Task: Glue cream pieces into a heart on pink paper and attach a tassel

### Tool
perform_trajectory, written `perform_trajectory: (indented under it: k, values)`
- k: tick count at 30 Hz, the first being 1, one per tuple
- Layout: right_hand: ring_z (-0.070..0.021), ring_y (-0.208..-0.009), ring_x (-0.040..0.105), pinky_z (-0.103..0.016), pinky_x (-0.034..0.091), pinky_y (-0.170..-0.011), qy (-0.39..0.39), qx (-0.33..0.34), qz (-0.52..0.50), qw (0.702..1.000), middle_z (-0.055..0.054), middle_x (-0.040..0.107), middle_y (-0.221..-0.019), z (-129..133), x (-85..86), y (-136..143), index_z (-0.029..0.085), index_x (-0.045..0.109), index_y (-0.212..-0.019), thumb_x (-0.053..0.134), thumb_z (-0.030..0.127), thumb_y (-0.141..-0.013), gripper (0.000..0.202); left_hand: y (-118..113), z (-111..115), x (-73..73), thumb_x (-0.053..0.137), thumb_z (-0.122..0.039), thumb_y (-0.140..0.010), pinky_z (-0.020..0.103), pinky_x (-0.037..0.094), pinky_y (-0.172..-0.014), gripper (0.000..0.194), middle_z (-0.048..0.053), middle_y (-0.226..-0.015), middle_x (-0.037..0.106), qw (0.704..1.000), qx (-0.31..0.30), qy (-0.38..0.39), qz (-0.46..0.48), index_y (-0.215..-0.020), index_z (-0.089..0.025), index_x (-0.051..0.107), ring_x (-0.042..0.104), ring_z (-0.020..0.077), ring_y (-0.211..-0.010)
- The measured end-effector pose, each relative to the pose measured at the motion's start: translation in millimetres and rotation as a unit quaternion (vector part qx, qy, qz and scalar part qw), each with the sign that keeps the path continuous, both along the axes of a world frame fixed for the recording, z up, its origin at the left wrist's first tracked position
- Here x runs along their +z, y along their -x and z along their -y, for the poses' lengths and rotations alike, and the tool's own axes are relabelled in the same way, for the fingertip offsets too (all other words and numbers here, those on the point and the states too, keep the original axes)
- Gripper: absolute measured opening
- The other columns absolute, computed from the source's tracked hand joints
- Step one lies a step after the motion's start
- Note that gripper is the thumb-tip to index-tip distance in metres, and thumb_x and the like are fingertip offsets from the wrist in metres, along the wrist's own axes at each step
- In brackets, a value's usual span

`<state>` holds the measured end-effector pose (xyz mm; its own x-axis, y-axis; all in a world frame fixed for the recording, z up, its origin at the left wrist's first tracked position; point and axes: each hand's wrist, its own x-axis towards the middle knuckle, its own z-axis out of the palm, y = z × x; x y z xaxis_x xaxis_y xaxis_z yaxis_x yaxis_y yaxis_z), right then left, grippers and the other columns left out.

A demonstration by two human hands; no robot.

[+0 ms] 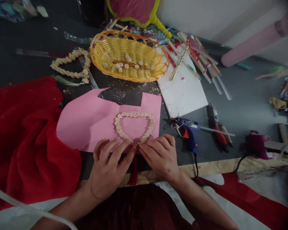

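A heart-shaped garland (pixel 149 127) of small cream flower-like pieces lies on pink paper (pixel 86 123), its lower tip toward me. My left hand (pixel 110 164) pinches this tip from the left, and my right hand (pixel 159 156) pinches it from the right. The fingertips nearly meet there, hiding the tip itself. A red tassel (pixel 133 172) hangs below, between my hands, over the table's edge. Closest to my right hand is a blue glue gun (pixel 190 139) with a clear stick in its back.
A yellow wicker basket (pixel 105 52) holds several cream pieces. Another garland (pixel 62 65) with a pale green tassel lies to its left. Red cloth (pixel 33 137) covers the left side. Pliers (pixel 217 124), white board (pixel 182 92) and packaged sticks (pixel 199 59) lie right.
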<state>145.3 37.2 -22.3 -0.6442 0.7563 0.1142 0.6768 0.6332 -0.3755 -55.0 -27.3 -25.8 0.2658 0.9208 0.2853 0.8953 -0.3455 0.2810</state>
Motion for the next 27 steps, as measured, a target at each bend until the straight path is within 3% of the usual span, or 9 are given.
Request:
perform_trajectory:
  k: [10, 27]
  values:
    - [-0.0146, -0.076, 0.053, -0.036, 0.034, -0.08, -0.094, -0.014, -0.049, 0.994, 0.004, 0.071, -0.079, -6.1, -2.4, 4.8, 0.029, 0.07, -0.094, 0.072, 0.023, -0.081, 0.015, -2.0, 1.1, -5.7, 0.064, -0.023, -0.085, 0.054, 0.037, -0.101, 0.031, 0.007, -0.12, 0.062, 0.999, 0.013, -0.009, 0.034, -0.116, -0.025, 0.066, 0.049, 0.0284, -0.111]
    - [-0.0133, -0.076, 0.054, -0.036, 0.037, -0.082, -0.112, 0.021, -0.056, 0.992, 0.003, 0.07, -0.08, -0.8, -6.1, 4.1, 0.023, 0.066, -0.092, 0.07, 0.018, -0.082, 0.012, -2.5, 2.3, -7.3, 0.06, -0.022, -0.087, 0.055, 0.037, -0.101, 0.036, 0.007, -0.125, 0.06, 0.999, 0.01, 0.003, 0.032, -0.123, -0.025, 0.062, 0.048, 0.0289, -0.112]
